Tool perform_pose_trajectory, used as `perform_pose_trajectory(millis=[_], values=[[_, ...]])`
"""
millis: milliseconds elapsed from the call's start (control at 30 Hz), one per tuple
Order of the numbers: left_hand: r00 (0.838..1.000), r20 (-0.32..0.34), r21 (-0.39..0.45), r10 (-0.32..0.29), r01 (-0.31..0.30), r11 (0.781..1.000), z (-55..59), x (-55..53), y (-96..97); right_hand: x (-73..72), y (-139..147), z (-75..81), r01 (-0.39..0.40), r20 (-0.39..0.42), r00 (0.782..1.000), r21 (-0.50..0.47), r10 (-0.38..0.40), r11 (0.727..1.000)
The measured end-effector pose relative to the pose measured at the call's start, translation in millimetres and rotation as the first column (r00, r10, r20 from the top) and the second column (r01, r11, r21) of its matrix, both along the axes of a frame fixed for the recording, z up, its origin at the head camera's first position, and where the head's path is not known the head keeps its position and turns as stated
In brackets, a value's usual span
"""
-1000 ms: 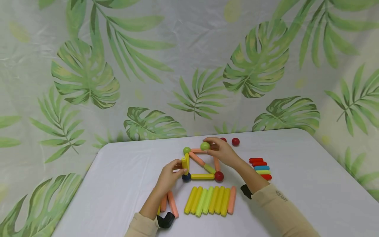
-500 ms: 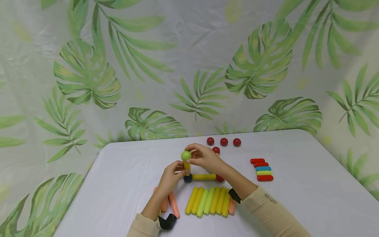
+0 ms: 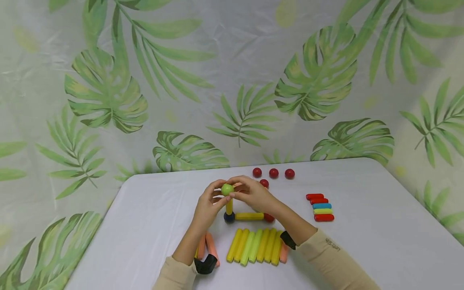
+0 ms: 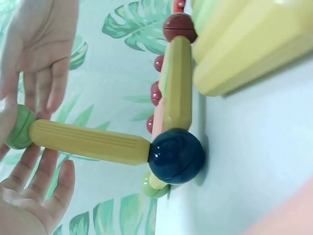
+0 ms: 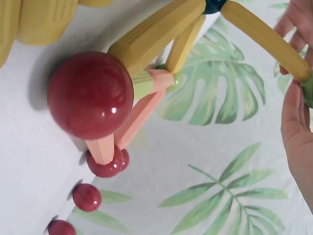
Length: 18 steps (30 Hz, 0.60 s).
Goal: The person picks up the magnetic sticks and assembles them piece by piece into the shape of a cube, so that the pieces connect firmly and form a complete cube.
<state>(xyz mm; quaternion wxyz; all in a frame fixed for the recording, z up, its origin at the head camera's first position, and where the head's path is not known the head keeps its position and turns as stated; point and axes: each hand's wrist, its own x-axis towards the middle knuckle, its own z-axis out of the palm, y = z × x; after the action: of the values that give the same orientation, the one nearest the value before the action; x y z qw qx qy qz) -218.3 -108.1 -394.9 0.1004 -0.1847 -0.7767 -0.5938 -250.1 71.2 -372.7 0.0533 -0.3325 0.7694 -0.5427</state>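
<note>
Well left of the dark blue ball (image 3: pixel 229 217), bare white table (image 3: pixel 156 209) leaves a passage. Above that ball, an upright yellow rod (image 3: pixel 229 207), green ball (image 3: pixel 227 189), left hand (image 3: pixel 208 203) and right hand (image 3: pixel 252 193) block the way; a level yellow rod (image 3: pixel 249 216) bars its right, a rod row (image 3: pixel 255 246) its near right.

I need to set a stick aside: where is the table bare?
Bare: the table between its left edge and the left hand, and between the short sticks and its right edge. Crowded: the middle, with the frame and, nearer the person, long sticks.
</note>
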Motion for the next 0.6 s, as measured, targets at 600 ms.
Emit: perform_pose_trajectory(millis=[600], values=[[0.999, 0.042, 0.032, -0.002, 0.0, 0.999, -4.4, -3.9, -4.7, 44.9, 115.2, -44.2, -0.15, 0.093, 0.988, 0.473, 0.119, 0.868]])
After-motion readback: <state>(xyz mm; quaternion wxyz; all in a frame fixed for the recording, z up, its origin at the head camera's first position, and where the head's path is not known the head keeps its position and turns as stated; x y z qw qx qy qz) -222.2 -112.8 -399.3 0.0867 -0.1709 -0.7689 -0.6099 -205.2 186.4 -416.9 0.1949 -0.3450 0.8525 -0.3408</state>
